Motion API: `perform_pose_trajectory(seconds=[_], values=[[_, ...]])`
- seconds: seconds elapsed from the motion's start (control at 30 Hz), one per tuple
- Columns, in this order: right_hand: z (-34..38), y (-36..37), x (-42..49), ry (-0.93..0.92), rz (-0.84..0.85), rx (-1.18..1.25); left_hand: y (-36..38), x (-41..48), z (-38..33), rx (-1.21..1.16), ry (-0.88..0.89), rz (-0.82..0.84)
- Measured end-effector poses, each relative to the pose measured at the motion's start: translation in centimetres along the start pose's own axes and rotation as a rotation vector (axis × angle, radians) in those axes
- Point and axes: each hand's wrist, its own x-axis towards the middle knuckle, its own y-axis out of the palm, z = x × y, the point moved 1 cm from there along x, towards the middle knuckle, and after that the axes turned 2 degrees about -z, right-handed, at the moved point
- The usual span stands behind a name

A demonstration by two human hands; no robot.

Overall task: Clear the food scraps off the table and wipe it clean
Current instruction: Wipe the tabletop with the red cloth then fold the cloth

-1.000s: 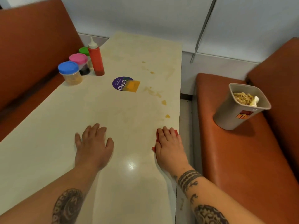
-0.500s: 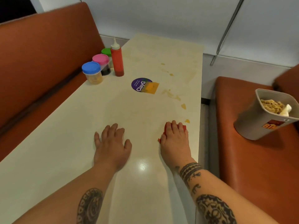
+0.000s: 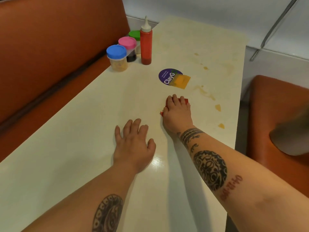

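A long cream table (image 3: 83,128) runs away from me. My right hand (image 3: 178,113) lies flat with straight fingers on a red cloth (image 3: 186,101), pressing it to the tabletop just below a round purple sticker (image 3: 168,77). Only the cloth's edges show around the hand. My left hand (image 3: 133,146) rests flat on the table, fingers spread, holding nothing. Yellow-brown sauce smears (image 3: 204,92) and two small yellow scraps (image 3: 217,107) (image 3: 221,125) lie to the right of the cloth, near the table's right edge. More faint spots (image 3: 205,68) dot the far half.
At the far left edge stand a red squeeze bottle (image 3: 146,46) and jars with a blue lid (image 3: 116,52), a pink lid (image 3: 127,42) and a green lid (image 3: 134,34). Orange booth seats flank the table, left (image 3: 50,56) and right (image 3: 275,101). A blurred grey bin (image 3: 291,134) sits on the right seat.
My right hand has slid the red cloth away from me and leftward, toward the purple sticker. The left hand stays flat on the table. The camera has turned left, pushing the bin to the frame's edge.
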Motion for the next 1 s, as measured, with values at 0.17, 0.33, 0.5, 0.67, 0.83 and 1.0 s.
perform_pose_trajectory(seconds=[0.17, 0.33, 0.5, 0.67, 0.83, 1.0], values=[[2.3, 0.3, -4.5, -0.251, 0.043, 0.083, -0.1, -0.1, 0.1, 0.015, -0.006, -0.005], [0.5, -1.4, -12.1, -0.190, 0.072, 0.134, 0.1, -0.1, 0.3, 0.023, -0.015, 0.009], [-3.2, -1.7, -10.5, -0.003, -0.011, 0.042, 0.0, -0.3, 0.0, 0.008, -0.004, 0.002], [-2.4, -0.8, -3.2, 0.063, -0.009, 0.018, 0.1, -0.1, 0.1, -0.034, 0.000, -0.032], [1.5, -0.1, -2.1, -0.142, 0.051, 0.055, 0.3, -0.2, 0.3, -0.039, 0.011, -0.040], [2.2, -0.6, -8.5, -0.260, 0.092, 0.111, 0.1, -0.2, 0.2, -0.036, -0.015, -0.018]])
